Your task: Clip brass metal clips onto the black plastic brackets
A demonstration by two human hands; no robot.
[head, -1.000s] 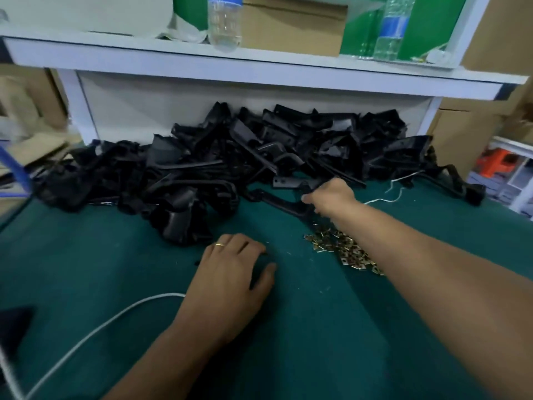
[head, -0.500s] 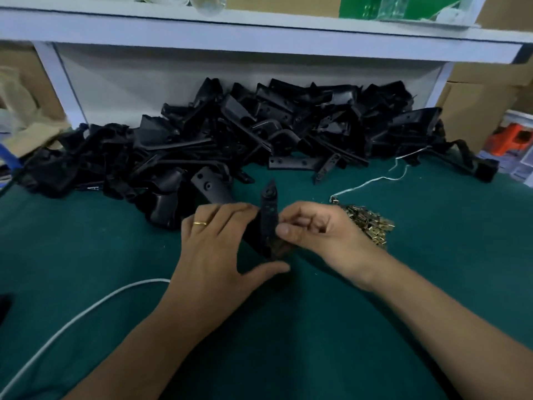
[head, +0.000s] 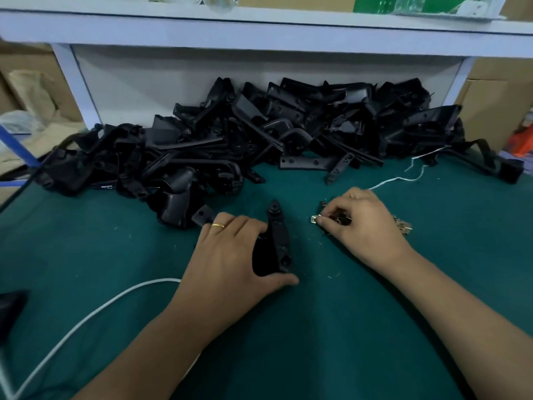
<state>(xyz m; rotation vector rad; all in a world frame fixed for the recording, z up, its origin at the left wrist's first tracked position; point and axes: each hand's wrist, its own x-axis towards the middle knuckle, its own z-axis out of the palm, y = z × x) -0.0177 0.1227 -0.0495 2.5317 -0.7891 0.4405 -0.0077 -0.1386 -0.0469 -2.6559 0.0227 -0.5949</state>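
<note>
The left hand (head: 230, 255) has its grip curled round one black bracket (head: 278, 241), standing it on the green tabletop (head: 375, 342). At three o'clock from it, the right hand (head: 363, 223) pinches a brass clip (head: 315, 219) over the small heap of clips (head: 403, 226). No clip shows on this bracket yet. At twelve o'clock the big pile of brackets (head: 259, 140) lies against the shelf (head: 259, 27); most of the work seems left.
</note>
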